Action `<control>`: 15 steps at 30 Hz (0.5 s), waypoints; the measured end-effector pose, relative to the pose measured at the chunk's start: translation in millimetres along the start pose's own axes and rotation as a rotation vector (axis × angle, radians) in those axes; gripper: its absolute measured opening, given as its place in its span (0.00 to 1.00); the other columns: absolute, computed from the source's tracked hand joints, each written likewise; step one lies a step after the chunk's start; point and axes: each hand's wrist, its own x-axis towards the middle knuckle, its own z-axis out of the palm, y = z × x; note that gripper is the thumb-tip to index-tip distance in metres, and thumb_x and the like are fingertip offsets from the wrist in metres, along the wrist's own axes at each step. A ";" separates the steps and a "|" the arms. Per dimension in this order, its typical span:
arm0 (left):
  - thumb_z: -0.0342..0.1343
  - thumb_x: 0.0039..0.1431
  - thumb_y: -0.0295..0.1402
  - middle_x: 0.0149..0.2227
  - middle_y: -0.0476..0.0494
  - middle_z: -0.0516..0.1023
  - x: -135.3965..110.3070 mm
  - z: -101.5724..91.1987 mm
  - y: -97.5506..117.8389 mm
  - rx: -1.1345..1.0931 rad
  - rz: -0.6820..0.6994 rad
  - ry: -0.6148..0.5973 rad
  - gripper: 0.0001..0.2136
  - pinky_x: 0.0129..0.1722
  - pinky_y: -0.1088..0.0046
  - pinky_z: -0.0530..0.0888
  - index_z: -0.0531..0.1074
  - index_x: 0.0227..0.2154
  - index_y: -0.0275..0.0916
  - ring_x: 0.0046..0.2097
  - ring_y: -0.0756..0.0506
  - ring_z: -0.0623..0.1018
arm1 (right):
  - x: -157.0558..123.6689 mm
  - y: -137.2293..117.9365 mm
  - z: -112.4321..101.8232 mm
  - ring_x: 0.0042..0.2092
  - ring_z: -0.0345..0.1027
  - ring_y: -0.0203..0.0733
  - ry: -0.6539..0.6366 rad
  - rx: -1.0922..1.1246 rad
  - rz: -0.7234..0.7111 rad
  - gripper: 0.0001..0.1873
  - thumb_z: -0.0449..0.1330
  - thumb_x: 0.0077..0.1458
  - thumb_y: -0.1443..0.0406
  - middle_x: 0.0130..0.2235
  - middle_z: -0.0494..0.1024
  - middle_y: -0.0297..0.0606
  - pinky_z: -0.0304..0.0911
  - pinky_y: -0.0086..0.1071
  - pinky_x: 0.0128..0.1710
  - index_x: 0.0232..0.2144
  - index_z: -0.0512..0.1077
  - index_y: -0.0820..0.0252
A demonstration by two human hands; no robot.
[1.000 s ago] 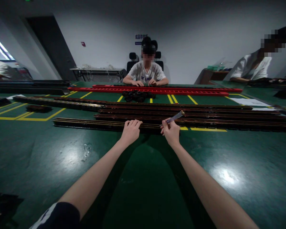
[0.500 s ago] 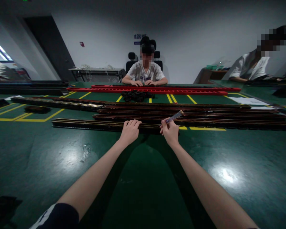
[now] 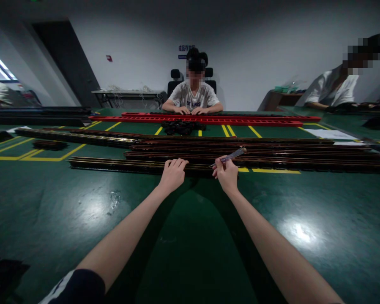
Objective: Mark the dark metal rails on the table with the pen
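A long, dark strip with thin brass-coloured lines (image 3: 120, 164) lies crosswise on the table in front of me. My left hand (image 3: 173, 172) is closed over its near edge, with the fingers bent across the top. Farther right, my right hand (image 3: 227, 173) pinches a small screwdriver (image 3: 234, 155) with a clear handle. The screwdriver slants, handle end up to the right, and its thin shaft points down-left to the strip. Whether its tip touches the strip I cannot tell. Part of the strip's right end is hidden by my right hand.
More long dark strips (image 3: 288, 153) lie just beyond. Red slotted rails (image 3: 240, 121) and a heap of black parts (image 3: 180, 127) are farther back. A person (image 3: 194, 95) sits opposite, hands at the rails; another person (image 3: 332, 90) is at right. White paper (image 3: 331, 134) lies back right.
The screwdriver's handle end has shifted slightly to the right in my right hand. My left hand and the strip stay practically where they were.
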 end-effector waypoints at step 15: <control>0.42 0.57 0.21 0.51 0.37 0.74 0.3 1.3 -0.2 0.019 -0.002 0.005 0.20 0.55 0.56 0.62 0.68 0.51 0.34 0.53 0.40 0.71 | -0.8 -2.6 0.2 0.17 0.64 0.33 0.001 0.003 0.011 0.25 0.55 0.51 0.44 0.21 0.69 0.32 0.59 0.24 0.13 0.29 0.63 0.60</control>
